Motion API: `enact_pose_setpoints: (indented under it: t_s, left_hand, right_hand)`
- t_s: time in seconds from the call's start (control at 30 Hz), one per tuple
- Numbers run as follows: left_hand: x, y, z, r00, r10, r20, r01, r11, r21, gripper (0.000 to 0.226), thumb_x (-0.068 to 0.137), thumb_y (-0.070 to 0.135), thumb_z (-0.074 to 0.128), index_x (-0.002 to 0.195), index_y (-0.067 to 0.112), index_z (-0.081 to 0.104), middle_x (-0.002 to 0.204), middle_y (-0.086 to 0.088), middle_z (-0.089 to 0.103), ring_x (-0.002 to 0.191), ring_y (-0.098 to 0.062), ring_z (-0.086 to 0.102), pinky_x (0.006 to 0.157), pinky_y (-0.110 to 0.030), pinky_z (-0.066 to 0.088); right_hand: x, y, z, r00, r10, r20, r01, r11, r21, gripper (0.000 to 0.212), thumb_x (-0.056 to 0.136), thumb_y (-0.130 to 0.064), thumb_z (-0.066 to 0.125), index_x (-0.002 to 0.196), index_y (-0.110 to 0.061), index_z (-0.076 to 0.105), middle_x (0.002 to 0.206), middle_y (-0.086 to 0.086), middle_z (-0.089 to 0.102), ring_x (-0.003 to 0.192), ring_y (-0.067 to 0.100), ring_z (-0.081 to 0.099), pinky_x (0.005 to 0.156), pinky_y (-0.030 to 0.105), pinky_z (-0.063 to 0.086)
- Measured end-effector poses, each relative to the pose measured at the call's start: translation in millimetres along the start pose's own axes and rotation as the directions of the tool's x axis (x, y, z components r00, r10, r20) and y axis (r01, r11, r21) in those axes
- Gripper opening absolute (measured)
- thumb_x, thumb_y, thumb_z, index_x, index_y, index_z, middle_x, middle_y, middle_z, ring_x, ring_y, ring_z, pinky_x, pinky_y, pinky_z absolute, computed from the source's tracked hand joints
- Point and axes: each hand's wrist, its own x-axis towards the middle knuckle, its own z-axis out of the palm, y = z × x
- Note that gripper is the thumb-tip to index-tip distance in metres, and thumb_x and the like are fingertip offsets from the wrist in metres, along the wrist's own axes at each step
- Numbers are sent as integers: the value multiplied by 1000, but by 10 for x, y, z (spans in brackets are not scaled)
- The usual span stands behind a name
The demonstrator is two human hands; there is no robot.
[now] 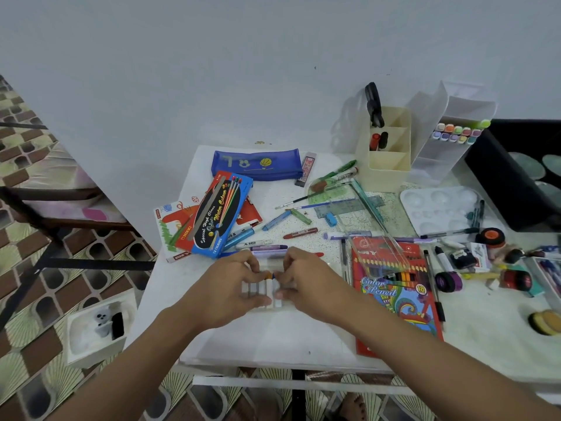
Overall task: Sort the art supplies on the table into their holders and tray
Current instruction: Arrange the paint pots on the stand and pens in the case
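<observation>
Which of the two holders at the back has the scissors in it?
The cream holder, left of the pair: black scissors stand in its back compartment. The clear white holder beside it carries pastel-capped markers.

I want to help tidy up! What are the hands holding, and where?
A small clear pack of white sticks: the left hand pinches its left side, the right hand its right side.

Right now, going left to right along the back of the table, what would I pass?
Blue pencil case, cream holder, clear marker holder, black container.
</observation>
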Motion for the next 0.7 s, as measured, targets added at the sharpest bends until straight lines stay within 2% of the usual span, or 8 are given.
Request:
enact_pose_setpoints:
  t_s: [0.07,0.13,0.2,0.27,0.43,0.57,0.7]
  left_hand:
    - [17,24,-31,1000,-8,24,8,1000,7,47,80,46,79,123,29,71,105,19,50,99,-3,52,84,-23,47]
    - [39,50,-56,999,-23,37,22,1000,17,44,80,46,80,120,31,73,104,19,50,98,-3,52,83,-25,48]
    - [54,67,-58,999,-48,24,47,999,22,41,78,44,81,117,33,74,102,18,51,96,-4,52,75,-20,45]
    - [59,76,-55,997,-79,11,78,997,16,42,77,43,82,117,32,74,102,17,53,96,-5,52,69,-14,39]
    - [78,67,-91,998,-51,42,50,998,36,45,80,46,79,122,30,72,105,14,55,96,-4,51,70,-11,38]
    - [94,92,-126,998,-46,47,45,999,8,44,80,42,80,121,30,72,99,16,55,90,-4,53,68,-11,39]
    - [134,78,-193,999,-39,-28,38,998,-55,27,83,29,81,109,31,76,93,15,62,80,-4,59,69,-15,45]
  right_hand:
    - [45,-32,-100,999,27,35,-25,999,-46,18,86,-33,76,92,-16,78,97,3,56,94,22,51,79,39,47]
    - [72,-46,-163,997,55,55,-52,997,-54,21,83,-39,78,92,-21,79,90,2,60,89,21,55,75,41,51]
    - [68,-39,-161,998,49,39,-46,996,-70,22,81,-43,78,88,-21,78,86,4,60,85,22,55,73,42,51]
    - [21,-20,-115,1000,26,12,-25,997,-71,24,83,-43,76,89,-20,77,89,5,60,90,24,53,75,43,50]
    - [-113,85,55,989,-132,-66,119,978,-170,31,94,-43,63,109,-19,74,97,3,57,97,27,52,81,43,49]
    - [-161,137,105,985,-129,-113,110,981,-161,41,98,-48,49,122,-20,67,100,1,56,97,24,51,82,42,50]
    - [-196,119,142,985,-138,-100,113,968,-223,42,102,-46,40,126,-18,61,100,2,54,96,24,51,77,41,50]
